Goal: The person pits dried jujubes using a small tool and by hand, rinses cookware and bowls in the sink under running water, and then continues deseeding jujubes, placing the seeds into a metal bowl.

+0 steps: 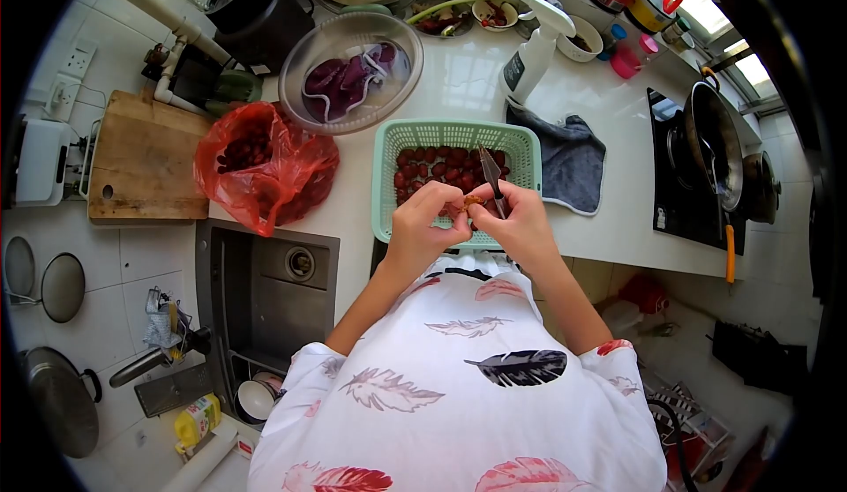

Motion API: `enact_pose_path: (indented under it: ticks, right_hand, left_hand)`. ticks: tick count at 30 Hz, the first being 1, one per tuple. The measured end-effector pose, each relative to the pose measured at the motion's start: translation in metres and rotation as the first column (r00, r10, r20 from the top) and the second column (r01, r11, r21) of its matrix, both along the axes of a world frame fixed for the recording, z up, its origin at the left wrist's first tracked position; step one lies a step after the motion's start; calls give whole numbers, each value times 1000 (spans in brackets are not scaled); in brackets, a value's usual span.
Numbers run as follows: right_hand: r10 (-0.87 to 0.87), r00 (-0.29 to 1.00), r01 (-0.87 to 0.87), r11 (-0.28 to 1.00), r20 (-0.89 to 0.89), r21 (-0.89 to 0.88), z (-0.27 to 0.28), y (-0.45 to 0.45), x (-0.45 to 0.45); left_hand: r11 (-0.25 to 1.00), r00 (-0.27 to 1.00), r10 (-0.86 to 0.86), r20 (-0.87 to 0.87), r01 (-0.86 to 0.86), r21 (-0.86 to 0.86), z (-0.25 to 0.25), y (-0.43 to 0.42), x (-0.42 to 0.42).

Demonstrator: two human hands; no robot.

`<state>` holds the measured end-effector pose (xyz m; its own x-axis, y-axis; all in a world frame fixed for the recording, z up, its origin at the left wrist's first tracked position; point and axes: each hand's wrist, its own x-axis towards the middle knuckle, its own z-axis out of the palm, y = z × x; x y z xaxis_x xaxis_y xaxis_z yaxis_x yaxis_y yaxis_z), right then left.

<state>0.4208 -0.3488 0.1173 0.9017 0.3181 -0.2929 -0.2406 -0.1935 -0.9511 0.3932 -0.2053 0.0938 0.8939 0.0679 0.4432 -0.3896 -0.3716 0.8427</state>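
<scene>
Over the near edge of a green plastic basket (381, 183), my two hands meet around a split red date (473, 201) that shows orange-brown flesh. My left hand (428, 225) pinches the date between thumb and fingers. My right hand (519, 225) keeps a small knife (490, 171) gripped with its blade pointing up and away, while its fingertips also touch the date. Many dark red dates (441, 167) lie in the basket below. Part of the knife handle is hidden by my right fingers.
Left of the basket sits a red plastic bag (300, 170) of dates, beside a wooden cutting board (146, 161). Behind are a clear bowl (291, 95) with purple cloth and a spray bottle (534, 46). A grey cloth (573, 161), stove (670, 201) and sink (265, 307) flank the area.
</scene>
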Motion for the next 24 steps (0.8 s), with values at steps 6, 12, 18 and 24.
enact_pose_path:
  ticks: [6,12,18,24]
  right_hand:
    - [-124,991,131,984,-59,119,-11,8,-5]
    - [-144,947,197,967,-289,163,2,10,-3]
    - [-46,876,235,910,-481,341,-3,5,1]
    - [87,814,235,855,-575,463,-3,3,2]
  left_hand:
    - [1000,998,-6,-67,5,-15,-6,3,1]
    - [1000,997,-14,71,12,26,-10,7,3]
    - [999,998,-8,69,11,-46,-16,11,3]
    - [938,995,-42,90,70,-339,-34,11,2]
